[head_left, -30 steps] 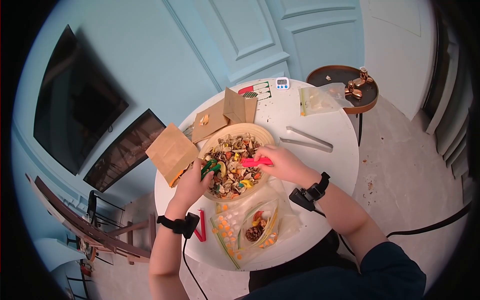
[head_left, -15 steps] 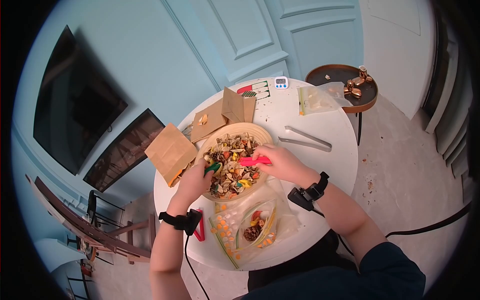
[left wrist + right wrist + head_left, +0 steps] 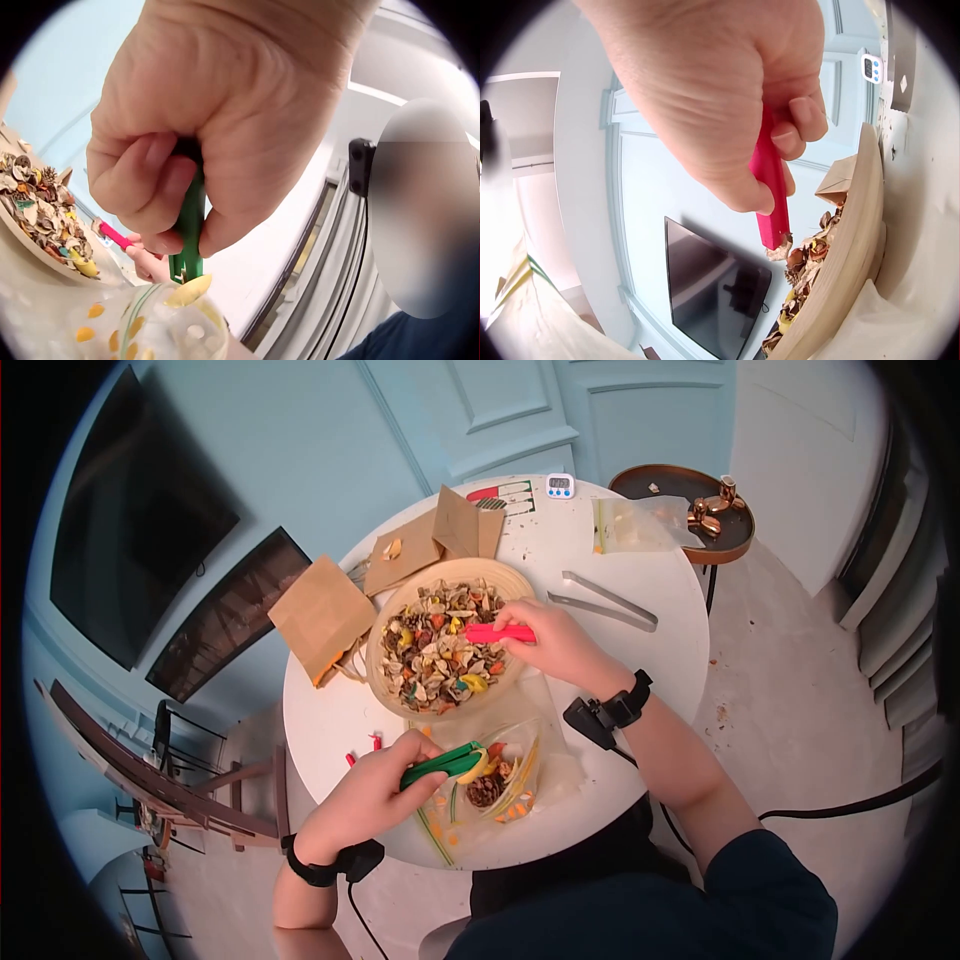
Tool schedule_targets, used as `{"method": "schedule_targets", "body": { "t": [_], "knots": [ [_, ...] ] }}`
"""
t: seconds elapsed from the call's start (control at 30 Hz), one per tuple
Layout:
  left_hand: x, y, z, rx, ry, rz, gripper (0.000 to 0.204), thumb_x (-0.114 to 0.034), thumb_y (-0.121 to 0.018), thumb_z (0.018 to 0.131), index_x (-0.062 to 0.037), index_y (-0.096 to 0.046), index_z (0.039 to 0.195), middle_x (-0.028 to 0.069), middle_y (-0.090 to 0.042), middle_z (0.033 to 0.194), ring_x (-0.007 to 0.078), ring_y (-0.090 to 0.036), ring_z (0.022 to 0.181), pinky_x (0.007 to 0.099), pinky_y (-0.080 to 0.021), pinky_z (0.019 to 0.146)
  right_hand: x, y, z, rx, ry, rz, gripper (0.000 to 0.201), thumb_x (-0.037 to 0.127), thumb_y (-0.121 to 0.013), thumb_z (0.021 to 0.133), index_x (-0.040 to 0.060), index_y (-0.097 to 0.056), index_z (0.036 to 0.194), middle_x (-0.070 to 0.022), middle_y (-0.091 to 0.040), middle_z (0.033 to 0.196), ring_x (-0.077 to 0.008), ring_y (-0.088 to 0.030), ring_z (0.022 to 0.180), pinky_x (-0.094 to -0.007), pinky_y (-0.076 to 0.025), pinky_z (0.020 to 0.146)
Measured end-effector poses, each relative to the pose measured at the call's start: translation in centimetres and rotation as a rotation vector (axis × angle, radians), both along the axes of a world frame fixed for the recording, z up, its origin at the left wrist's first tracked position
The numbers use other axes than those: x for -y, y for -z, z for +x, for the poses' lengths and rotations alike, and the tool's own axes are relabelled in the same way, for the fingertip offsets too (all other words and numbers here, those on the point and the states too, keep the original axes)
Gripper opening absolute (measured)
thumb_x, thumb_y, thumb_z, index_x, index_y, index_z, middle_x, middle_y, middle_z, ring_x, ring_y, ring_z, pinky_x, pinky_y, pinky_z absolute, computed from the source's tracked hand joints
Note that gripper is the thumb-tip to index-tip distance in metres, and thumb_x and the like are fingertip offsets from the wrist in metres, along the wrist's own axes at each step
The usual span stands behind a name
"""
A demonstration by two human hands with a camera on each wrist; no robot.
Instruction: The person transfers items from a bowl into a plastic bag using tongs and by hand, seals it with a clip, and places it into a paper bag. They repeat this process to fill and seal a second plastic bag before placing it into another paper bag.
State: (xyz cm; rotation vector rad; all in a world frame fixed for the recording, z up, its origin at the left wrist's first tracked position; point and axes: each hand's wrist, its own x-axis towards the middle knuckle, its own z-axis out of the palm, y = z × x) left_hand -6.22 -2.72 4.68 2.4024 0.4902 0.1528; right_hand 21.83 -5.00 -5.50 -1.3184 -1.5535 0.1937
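Observation:
My left hand [image 3: 372,792] grips green tweezers [image 3: 445,763] over the open plastic bag [image 3: 525,780]. A yellow curved piece [image 3: 474,768] is held at their tips; the left wrist view shows the same pale yellow piece [image 3: 189,291] just above the bag. Inside the bag lie a pine cone [image 3: 486,790] and orange pieces. My right hand [image 3: 556,644] pinches red tweezers [image 3: 500,633] above the round bowl [image 3: 512,582] of dried pieces. In the right wrist view a small pale brown piece [image 3: 779,247] is at the tips of the red tweezers [image 3: 770,191].
Metal tongs [image 3: 603,600] lie right of the bowl. Brown paper bags [image 3: 322,616] stand left and behind it. A timer [image 3: 560,486] and another plastic bag [image 3: 636,526] sit at the table's back. A round side table [image 3: 735,550] stands beyond.
My left hand has moved from the bowl down to the open plastic bag, carrying the yellow piece in the green tweezers. My right hand stays over the bowl. The head view has shifted.

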Motion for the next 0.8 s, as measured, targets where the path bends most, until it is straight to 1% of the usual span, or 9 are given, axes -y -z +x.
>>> {"method": "schedule_targets", "body": {
  "t": [0.03, 0.07, 0.2, 0.27, 0.33, 0.4, 0.53, 0.63, 0.8],
  "knots": [
    [0.4, -0.2, 0.0, -0.065, -0.033, 0.045, 0.019, -0.013, -0.059, 0.089, -0.0015, -0.05, 0.101, 0.0111, -0.061, 0.076, 0.0224, -0.061, 0.069, 0.0331, -0.047, 0.064, 0.0, -0.1, 0.0, -0.009, 0.008, 0.006, 0.018, 0.009, -0.062, 0.081, 0.0051, -0.056, 0.097, -0.0128, -0.061, 0.093, -0.0298, -0.061, 0.086, -0.0356, -0.048, 0.074],
    [0.5, -0.4, 0.0, -0.058, -0.036, 0.035, 0.019, -0.013, -0.059, 0.089, -0.0015, -0.05, 0.101, 0.0111, -0.061, 0.076, 0.0224, -0.061, 0.069, 0.0331, -0.047, 0.064, 0.0, -0.2, 0.0, -0.016, 0.018, 0.014, 0.018, 0.009, -0.063, 0.081, 0.0052, -0.056, 0.097, -0.0124, -0.061, 0.092, -0.0286, -0.061, 0.085, -0.0346, -0.048, 0.074],
    [0.4, -0.1, -1.2, 0.045, -0.121, -0.078, 0.018, -0.012, -0.06, 0.088, -0.0017, -0.051, 0.101, 0.0099, -0.061, 0.076, 0.0191, -0.059, 0.067, 0.0302, -0.045, 0.061, 0.6, -1.6, 0.0, -0.127, -0.034, -0.052, 0.018, 0.01, -0.064, 0.081, 0.0049, -0.057, 0.097, -0.0092, -0.062, 0.093, -0.0226, -0.061, 0.084, -0.0323, -0.048, 0.074],
    [0.9, -1.0, -1.5, -0.028, -0.105, -0.16, 0.018, -0.01, -0.061, 0.087, -0.0013, -0.052, 0.1, 0.0077, -0.062, 0.084, 0.014, -0.058, 0.075, 0.0279, -0.045, 0.066, 0.9, -2.3, -0.1, -0.288, -0.074, -0.076, 0.018, 0.008, -0.065, 0.082, 0.004, -0.058, 0.098, -0.0063, -0.063, 0.094, -0.0147, -0.061, 0.086, -0.0285, -0.047, 0.075],
    [1.7, -1.0, -1.3, -0.116, -0.127, -0.146, 0.021, -0.012, -0.062, 0.087, -0.0017, -0.052, 0.101, 0.0093, -0.062, 0.083, 0.0173, -0.06, 0.074, 0.0289, -0.045, 0.064, 1.3, -3.4, -0.4, -0.309, -0.103, -0.1, 0.018, 0.007, -0.065, 0.082, 0.0036, -0.059, 0.099, -0.0057, -0.063, 0.095, -0.0125, -0.06, 0.088, -0.0271, -0.047, 0.076],
    [1.8, -0.2, -1.4, -0.217, -0.121, 0.024, 0.026, -0.016, -0.064, 0.086, -0.0023, -0.051, 0.103, 0.0116, -0.061, 0.083, 0.0233, -0.06, 0.073, 0.0307, -0.045, 0.063, 1.9, -4.6, -1.0, -0.339, -0.128, -0.127, 0.018, 0.006, -0.065, 0.082, 0.0031, -0.059, 0.099, -0.0052, -0.063, 0.096, -0.0102, -0.06, 0.09, -0.0258, -0.047, 0.076],
    [2.2, 1.0, -2.8, -0.079, -0.131, 0.078, 0.031, -0.021, -0.066, 0.085, -0.0027, -0.05, 0.105, 0.0147, -0.06, 0.085, 0.029, -0.06, 0.074, 0.0326, -0.046, 0.064, 4.6, -6.9, -2.6, -0.299, -0.268, -0.166, 0.017, 0.005, -0.065, 0.083, 0.0031, -0.059, 0.099, -0.005, -0.063, 0.094, -0.0091, -0.059, 0.089, -0.0243, -0.047, 0.078],
    [2.9, 1.1, -4.7, 0.104, -0.22, 0.059, 0.034, -0.023, -0.067, 0.085, -0.0017, -0.049, 0.105, 0.0133, -0.06, 0.086, 0.0243, -0.059, 0.074, 0.0313, -0.046, 0.068, 7.0, -8.0, -3.3, -0.158, -0.311, -0.277, 0.017, 0.006, -0.065, 0.083, 0.0029, -0.059, 0.099, -0.0044, -0.063, 0.094, -0.0101, -0.059, 0.089, -0.0251, -0.047, 0.079],
    [4.1, 3.4, -7.6, 0.315, -0.37, -0.247, 0.031, -0.018, -0.064, 0.087, -0.0001, -0.048, 0.106, 0.0062, -0.057, 0.085, 0.0127, -0.05, 0.079, 0.027, -0.043, 0.076, 10.0, -9.5, -4.2, 0.146, -0.392, -0.397, 0.018, 0.007, -0.064, 0.081, 0.0043, -0.06, 0.097, -0.0047, -0.062, 0.095, -0.0141, -0.06, 0.087, -0.0261, -0.048, 0.078]
  ]
}}
